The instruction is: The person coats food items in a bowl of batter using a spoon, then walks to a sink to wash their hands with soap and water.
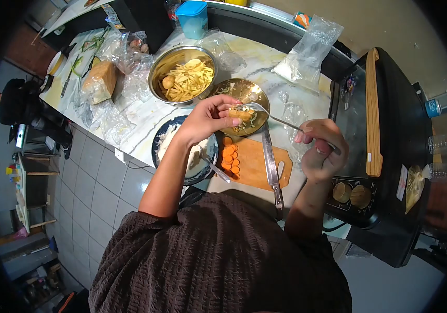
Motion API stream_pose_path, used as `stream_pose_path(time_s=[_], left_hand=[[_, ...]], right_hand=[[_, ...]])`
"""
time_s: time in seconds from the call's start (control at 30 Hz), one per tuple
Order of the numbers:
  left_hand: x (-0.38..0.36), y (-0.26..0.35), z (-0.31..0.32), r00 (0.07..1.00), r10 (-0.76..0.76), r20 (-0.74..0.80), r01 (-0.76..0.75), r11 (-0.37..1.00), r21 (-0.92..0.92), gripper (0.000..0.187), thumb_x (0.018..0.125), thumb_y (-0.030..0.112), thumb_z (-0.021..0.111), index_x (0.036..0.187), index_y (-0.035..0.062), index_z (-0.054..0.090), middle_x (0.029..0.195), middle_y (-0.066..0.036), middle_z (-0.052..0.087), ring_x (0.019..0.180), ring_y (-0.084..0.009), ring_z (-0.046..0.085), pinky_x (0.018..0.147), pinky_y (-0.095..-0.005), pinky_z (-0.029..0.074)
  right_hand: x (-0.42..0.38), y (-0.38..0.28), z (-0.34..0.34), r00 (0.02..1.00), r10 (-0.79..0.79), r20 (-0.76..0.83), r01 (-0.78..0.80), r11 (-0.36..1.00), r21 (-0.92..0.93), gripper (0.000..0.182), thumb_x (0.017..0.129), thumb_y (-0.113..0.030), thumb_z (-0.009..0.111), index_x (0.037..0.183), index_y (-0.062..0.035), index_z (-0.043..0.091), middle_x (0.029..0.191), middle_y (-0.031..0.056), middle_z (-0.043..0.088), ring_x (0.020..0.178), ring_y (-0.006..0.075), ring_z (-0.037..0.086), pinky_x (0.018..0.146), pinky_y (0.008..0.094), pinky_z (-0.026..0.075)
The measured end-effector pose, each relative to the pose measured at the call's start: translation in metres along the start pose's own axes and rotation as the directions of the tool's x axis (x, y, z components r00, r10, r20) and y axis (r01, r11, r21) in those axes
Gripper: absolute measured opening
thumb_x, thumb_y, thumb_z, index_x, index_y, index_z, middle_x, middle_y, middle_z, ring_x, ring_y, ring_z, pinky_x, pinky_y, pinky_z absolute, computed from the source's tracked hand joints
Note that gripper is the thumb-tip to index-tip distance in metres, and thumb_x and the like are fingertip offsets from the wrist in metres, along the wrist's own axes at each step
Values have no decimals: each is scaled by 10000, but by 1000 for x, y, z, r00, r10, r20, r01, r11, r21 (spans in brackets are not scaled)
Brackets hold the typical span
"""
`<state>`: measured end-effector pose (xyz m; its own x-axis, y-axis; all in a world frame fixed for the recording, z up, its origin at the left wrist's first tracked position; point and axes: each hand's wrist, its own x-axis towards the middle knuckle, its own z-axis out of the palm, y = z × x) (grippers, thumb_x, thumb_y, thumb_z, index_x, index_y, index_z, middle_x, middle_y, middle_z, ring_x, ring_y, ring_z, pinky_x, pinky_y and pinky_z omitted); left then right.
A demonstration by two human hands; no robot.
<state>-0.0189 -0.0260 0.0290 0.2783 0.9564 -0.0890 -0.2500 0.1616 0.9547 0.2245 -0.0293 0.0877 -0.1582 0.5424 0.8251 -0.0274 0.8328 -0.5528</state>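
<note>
My left hand (210, 119) pinches a yellowish-brown piece of food (240, 113) over a gold-coloured bowl (259, 94) with shreds in it. My right hand (323, 146) is closed round the handle of a fork (281, 121), whose head meets the food piece. Left of the gold bowl stands a steel bowl (158, 68) of cut potato strips. Below my left forearm, a dark bowl (212, 151) holds white powder and a utensil. Carrot slices (230, 156) lie on a wooden board (257, 156), with a large knife (272, 169) across it.
A black oven (395, 125) with a wooden handle stands at the right. Plastic bags (307, 57), a wrapped block (100, 81) and a blue-lidded container (192, 23) are on the counter. A person (30, 107) in dark clothes stands at the far left.
</note>
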Motion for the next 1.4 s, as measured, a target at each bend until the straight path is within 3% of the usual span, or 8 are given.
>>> stream_pose_path(time_s=[0.17,0.37,0.43,0.57,0.67,0.9,1.13,1.4], left_hand=[[0,-4,-2,1000,3,-13,-4,1000,-2,353,785,-76,651,1111,2,539,1001,-48,634,944,-104,596,841,-228,478],[-1,-1,0,1000,13,16,-12,1000,-22,357,787,-83,644,1115,-3,529,1017,-65,636,971,-114,598,857,-237,479],[0,-2,0,1000,-9,4,9,1000,-19,357,788,-87,639,1117,-5,527,1024,-68,638,979,-122,600,863,-238,477],[-1,-7,-4,1000,9,9,-9,1000,-19,358,790,-87,636,1120,-6,524,1040,-74,640,987,-127,601,870,-237,475],[0,-3,-2,1000,-2,27,3,999,-37,358,792,-78,639,1122,-5,523,1055,-81,640,991,-127,600,871,-240,473],[2,0,-2,1000,7,1,-7,998,-64,361,792,-59,649,1126,7,527,1066,-81,639,973,-131,607,858,-249,480],[8,3,10,1000,14,-2,-14,988,-151,406,793,-25,666,1165,5,508,1072,-84,637,941,-127,614,824,-242,490],[14,5,10,998,-1,56,10,987,-162,413,805,-9,655,1191,-13,509,1061,-99,641,932,-137,620,831,-253,488]], right_hand=[[2,-4,-2,999,-42,-5,42,998,-54,380,959,-312,469,883,54,535,706,126,521,563,169,505,511,277,458],[0,-2,0,1000,4,-21,-4,1000,9,175,925,-126,527,867,28,587,728,109,589,629,165,581,574,263,477],[-4,0,0,997,69,28,-67,995,-78,367,957,-318,476,872,34,534,737,147,549,564,164,519,507,273,454],[-1,-1,0,998,49,-33,-49,999,2,369,956,-328,476,877,28,532,740,146,556,556,161,530,511,278,462],[-5,6,-1,999,48,-3,-48,997,-52,260,946,-208,512,857,26,584,715,118,580,580,158,571,527,249,458],[-23,20,6,963,168,-210,-115,962,246,316,972,-292,453,935,12,531,758,137,567,577,198,570,528,289,483],[-39,27,20,510,801,-314,-372,535,759,217,925,-244,483,867,-37,513,755,67,503,653,188,488,603,321,412],[-48,44,14,446,883,-144,-305,301,903,170,900,-220,478,875,-53,493,762,58,492,664,162,442,636,289,379]])
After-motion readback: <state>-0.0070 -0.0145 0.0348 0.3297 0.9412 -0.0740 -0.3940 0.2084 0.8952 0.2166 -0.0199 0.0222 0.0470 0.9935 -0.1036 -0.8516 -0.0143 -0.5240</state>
